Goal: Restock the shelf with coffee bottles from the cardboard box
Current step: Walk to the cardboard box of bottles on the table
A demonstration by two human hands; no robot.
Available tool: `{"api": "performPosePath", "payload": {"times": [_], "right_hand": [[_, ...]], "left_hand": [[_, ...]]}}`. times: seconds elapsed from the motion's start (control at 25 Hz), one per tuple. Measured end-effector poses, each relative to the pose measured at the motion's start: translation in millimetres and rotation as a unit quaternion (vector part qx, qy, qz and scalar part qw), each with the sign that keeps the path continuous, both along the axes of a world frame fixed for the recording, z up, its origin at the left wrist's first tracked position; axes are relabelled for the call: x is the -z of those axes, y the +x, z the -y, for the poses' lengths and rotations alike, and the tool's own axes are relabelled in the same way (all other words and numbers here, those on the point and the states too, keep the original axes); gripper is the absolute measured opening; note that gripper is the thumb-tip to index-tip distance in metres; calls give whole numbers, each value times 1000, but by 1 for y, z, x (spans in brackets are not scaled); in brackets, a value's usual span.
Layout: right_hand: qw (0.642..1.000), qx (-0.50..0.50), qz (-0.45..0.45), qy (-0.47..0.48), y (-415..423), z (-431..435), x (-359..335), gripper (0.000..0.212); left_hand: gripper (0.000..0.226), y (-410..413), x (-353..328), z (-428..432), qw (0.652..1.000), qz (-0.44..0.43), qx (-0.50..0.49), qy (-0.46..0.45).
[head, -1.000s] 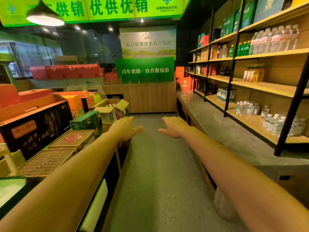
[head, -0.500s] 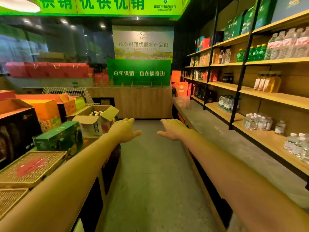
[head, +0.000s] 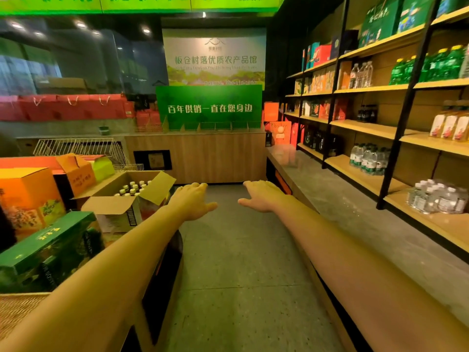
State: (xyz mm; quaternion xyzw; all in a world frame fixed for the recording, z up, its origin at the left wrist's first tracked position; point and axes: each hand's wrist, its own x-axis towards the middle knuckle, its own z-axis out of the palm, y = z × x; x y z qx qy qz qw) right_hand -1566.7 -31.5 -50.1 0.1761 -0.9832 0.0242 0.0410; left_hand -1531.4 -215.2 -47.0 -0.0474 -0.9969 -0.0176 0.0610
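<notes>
Reaching out ahead over the aisle floor (head: 241, 262), both hands are empty in the head view. The left hand (head: 191, 200) and the right hand (head: 261, 196) hover palm-down side by side, fingers loosely spread, gripping nothing. The cardboard box (head: 119, 221) sits just left of the left hand, on the bench (head: 165, 270) that runs along that side, with its flaps folded open. The coffee bottles (head: 132, 188) stand upright inside it, packed close, with only their pale caps and dark shoulders showing. To the right of the right hand, past a grey ledge (head: 355, 219), the shelf (head: 355, 174) rises in wooden tiers, holding clusters of water bottles (head: 368, 158) with bare board between them. Left of the left forearm lie a green carton (head: 48, 247) and an orange carton (head: 28, 196). The step in hand looks like the approach to the box — no bottle has been picked up yet. The next move probably calls for swinging the left hand leftward and down into the open top. The fingers would then close round one bottle's neck and lift it straight up, clear of its neighbours and the raised flap, before it crosses the aisle to a free stretch of shelf.
</notes>
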Motion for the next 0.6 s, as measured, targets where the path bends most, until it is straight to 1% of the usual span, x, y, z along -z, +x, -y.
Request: {"api": "performPosePath", "payload": {"times": [0.16, 0.28, 0.44, 0.6], "right_hand": [[1000, -16, -9, 6, -113, 4, 7, 57], [999, -23, -14, 19, -203, 1, -2, 58], [999, -34, -15, 17, -307, -1, -13, 58], [998, -53, 4, 26, -388, 9, -7, 59]], "left_hand": [[70, -103, -6, -2, 998, -14, -14, -55], [69, -187, -15, -10, 999, -8, -33, -41], [72, -291, -10, -8, 999, 8, -45, 8], [73, -368, -2, 6, 998, 13, -61, 5]]}}
